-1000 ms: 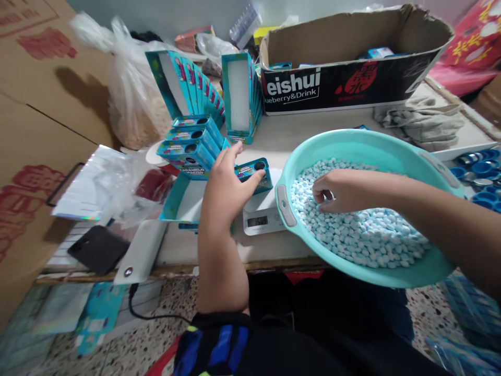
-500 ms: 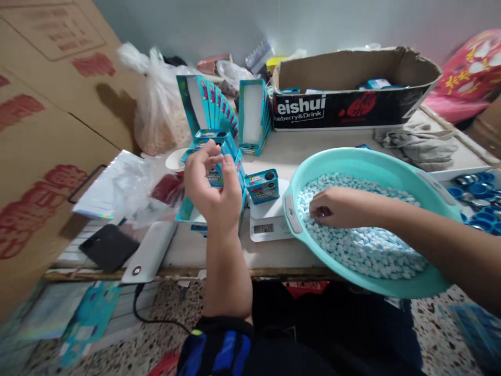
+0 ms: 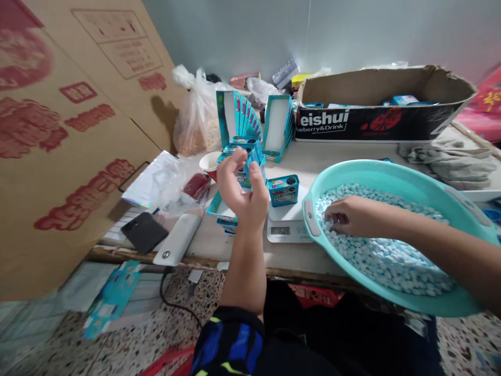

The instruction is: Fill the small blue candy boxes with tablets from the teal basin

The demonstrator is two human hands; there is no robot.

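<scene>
My left hand (image 3: pixel 243 189) is raised in front of stacked teal boxes (image 3: pixel 250 151), fingers curled but apart from the thumb, nothing in it. Inside the large turquoise basin (image 3: pixel 407 169), my right hand (image 3: pixel 346 216) has its fingertips bent down among the pale blue and white candies (image 3: pixel 391 261). The fingertips are partly hidden, and whatever they hold is too small to name. Between the hands, a teal tin (image 3: pixel 283 191) stands upright on the white kitchen scale (image 3: pixel 291 235), whose display is lit.
A black printed carton (image 3: pixel 368 122) stands at the back. Fanned teal cartons (image 3: pixel 242 117) and a bag (image 3: pixel 195 120) are behind my left hand. A phone (image 3: pixel 144 232) and white power bank (image 3: pixel 178 240) lie at the left, beside a large cardboard box (image 3: pixel 97 120). Grey gloves (image 3: pixel 450 162) lie at the right.
The view has shifted left, so everything on the table appears further right. My left hand remains raised and my right hand remains in the candies.
</scene>
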